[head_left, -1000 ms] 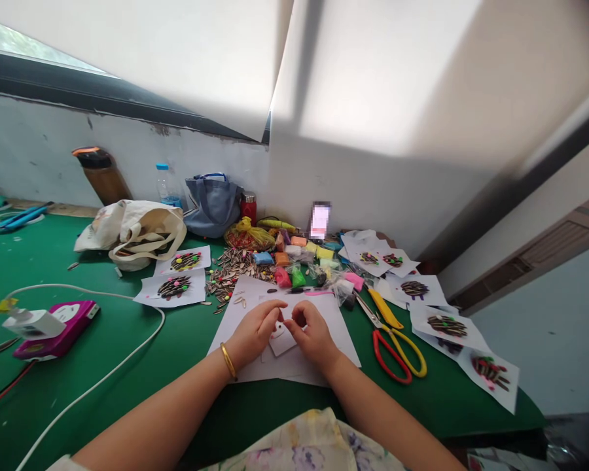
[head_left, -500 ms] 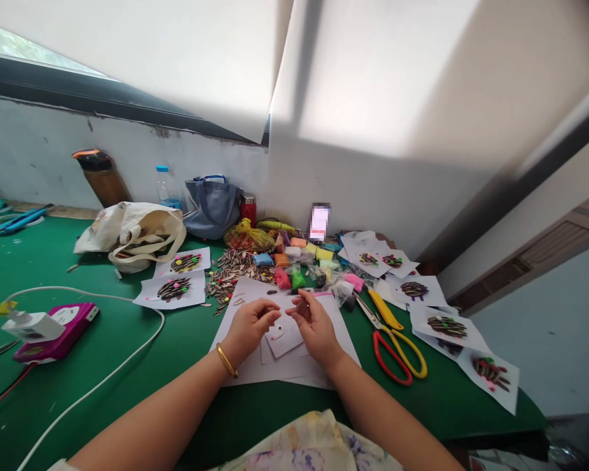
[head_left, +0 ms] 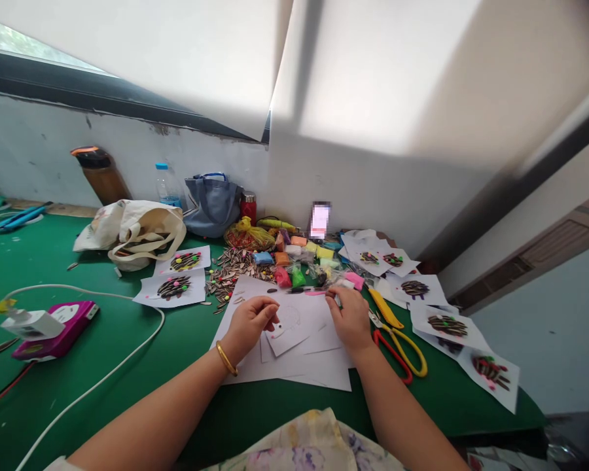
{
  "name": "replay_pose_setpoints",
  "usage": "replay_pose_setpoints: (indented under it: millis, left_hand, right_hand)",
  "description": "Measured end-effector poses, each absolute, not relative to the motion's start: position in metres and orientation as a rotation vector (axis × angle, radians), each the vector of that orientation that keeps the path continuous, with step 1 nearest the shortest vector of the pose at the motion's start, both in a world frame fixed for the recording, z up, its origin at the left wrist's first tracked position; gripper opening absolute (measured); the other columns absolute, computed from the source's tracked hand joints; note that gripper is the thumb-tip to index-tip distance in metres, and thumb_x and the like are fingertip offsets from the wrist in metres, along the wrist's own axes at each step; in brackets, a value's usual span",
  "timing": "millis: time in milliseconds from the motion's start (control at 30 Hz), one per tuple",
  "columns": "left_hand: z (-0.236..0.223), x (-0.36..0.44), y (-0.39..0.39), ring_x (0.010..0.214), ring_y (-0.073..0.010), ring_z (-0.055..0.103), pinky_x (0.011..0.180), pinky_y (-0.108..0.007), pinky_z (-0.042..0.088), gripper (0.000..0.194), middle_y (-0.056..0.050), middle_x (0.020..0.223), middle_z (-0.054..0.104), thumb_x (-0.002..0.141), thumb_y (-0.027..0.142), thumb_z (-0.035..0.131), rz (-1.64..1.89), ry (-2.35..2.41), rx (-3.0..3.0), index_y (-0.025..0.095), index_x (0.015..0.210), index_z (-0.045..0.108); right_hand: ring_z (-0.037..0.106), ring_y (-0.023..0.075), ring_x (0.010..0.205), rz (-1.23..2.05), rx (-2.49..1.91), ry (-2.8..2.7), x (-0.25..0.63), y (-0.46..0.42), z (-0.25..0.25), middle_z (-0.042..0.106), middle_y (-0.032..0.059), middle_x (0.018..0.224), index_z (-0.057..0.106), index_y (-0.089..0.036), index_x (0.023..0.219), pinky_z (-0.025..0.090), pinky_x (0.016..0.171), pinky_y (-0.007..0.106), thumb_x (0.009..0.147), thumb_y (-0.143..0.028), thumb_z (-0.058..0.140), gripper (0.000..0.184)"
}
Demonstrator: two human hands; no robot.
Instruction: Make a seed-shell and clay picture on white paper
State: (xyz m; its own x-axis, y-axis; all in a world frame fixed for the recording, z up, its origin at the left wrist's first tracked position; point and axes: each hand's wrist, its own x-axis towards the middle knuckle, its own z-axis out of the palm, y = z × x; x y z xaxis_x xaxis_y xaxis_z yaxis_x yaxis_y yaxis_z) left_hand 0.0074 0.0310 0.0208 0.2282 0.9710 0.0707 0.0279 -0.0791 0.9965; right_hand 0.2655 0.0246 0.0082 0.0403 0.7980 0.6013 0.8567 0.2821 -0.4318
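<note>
My left hand (head_left: 252, 320) is closed in a pinch at the left edge of a small white card (head_left: 290, 337). What its fingertips hold, if anything, is too small to name. A faint round outline and a tiny dark dot show on the card, which rests on larger white sheets (head_left: 243, 369). Over the right side of those sheets is my right hand (head_left: 351, 317), fingers curled toward the thumb beside a pink clay packet (head_left: 354, 280); its grip is mostly hidden. Scissors (head_left: 400, 347) with red and yellow handles lie partly behind this hand.
Sunflower seeds (head_left: 235, 268) are heaped behind the sheets, beside several coloured clay packets (head_left: 281, 259). Seed-decorated cards (head_left: 446, 325) lie at both sides. A yellow utility knife (head_left: 385, 309), a cloth bag (head_left: 147, 229) and a magenta power adapter (head_left: 56, 333) also sit on the green table.
My right hand has moved right, away from the small card to beside the clay packets and scissors, uncovering the card's round outline. My left hand has barely shifted.
</note>
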Motion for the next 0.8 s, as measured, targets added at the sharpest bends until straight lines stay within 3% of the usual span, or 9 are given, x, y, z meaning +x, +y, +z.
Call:
replay_pose_setpoints:
  millis: [100,267,433,600,733,800]
  left_hand:
    - [0.023,0.008,0.030,0.056,-0.0129,0.064,0.054,-0.025,0.054,0.034,-0.004,0.070,0.068,0.081,0.047,0.064,1.109,0.964,1.288,0.014,0.089,0.065]
    - [0.029,0.008,0.031,0.094,-0.0199,0.070,0.086,-0.035,0.057,0.030,-0.012,0.111,0.070,0.083,0.031,0.064,1.083,0.731,0.869,0.015,0.108,0.065]
    - [0.034,0.007,0.031,0.119,-0.0242,0.060,0.106,-0.039,0.046,0.031,-0.013,0.127,0.063,0.082,0.014,0.057,1.004,0.600,0.698,0.015,0.111,0.066]
    - [0.035,0.021,0.016,0.121,-0.0244,0.057,0.104,-0.038,0.045,0.036,-0.011,0.132,0.060,0.080,0.017,0.064,0.867,0.568,0.761,0.019,0.117,0.065]
    - [0.037,0.030,0.008,0.109,-0.0220,0.062,0.089,-0.030,0.051,0.037,-0.011,0.123,0.065,0.081,0.031,0.069,0.822,0.580,0.794,0.021,0.117,0.065]
    - [0.037,0.026,0.012,0.094,-0.0180,0.065,0.078,-0.026,0.053,0.034,-0.010,0.112,0.068,0.081,0.037,0.070,0.877,0.641,0.820,0.020,0.111,0.066]
  right_hand:
    - [0.055,0.0270,0.099,-0.223,-1.619,-1.826,0.266,0.021,0.004,0.069,0.0071,0.101,0.067,-0.022,0.100,0.035,0.091,0.044,0.088,-0.024,0.056,0.017]
    - [0.052,0.0290,0.111,-0.229,-1.671,-1.928,0.260,0.021,-0.008,0.067,0.0070,0.115,0.071,-0.024,0.088,0.034,0.095,0.048,0.077,-0.011,0.056,0.023]
    - [0.041,0.0314,0.132,-0.187,-1.522,-1.924,0.248,0.017,0.007,0.054,0.0109,0.136,0.062,-0.021,0.121,0.031,0.106,0.053,0.084,-0.019,0.051,0.039]
    - [0.022,0.0285,0.144,-0.100,-1.142,-2.113,0.204,0.001,0.030,0.035,0.0080,0.152,0.037,-0.023,0.145,0.025,0.114,0.052,0.093,-0.033,0.047,0.054]
    - [0.020,0.0288,0.145,-0.177,-1.018,-2.209,0.172,-0.003,0.033,0.034,0.0090,0.154,0.029,-0.020,0.148,0.016,0.116,0.055,0.096,-0.040,0.039,0.057]
    - [0.025,0.0287,0.143,-0.206,-1.060,-2.196,0.172,0.000,0.032,0.037,0.0095,0.152,0.031,-0.020,0.147,0.016,0.115,0.055,0.096,-0.042,0.038,0.056]
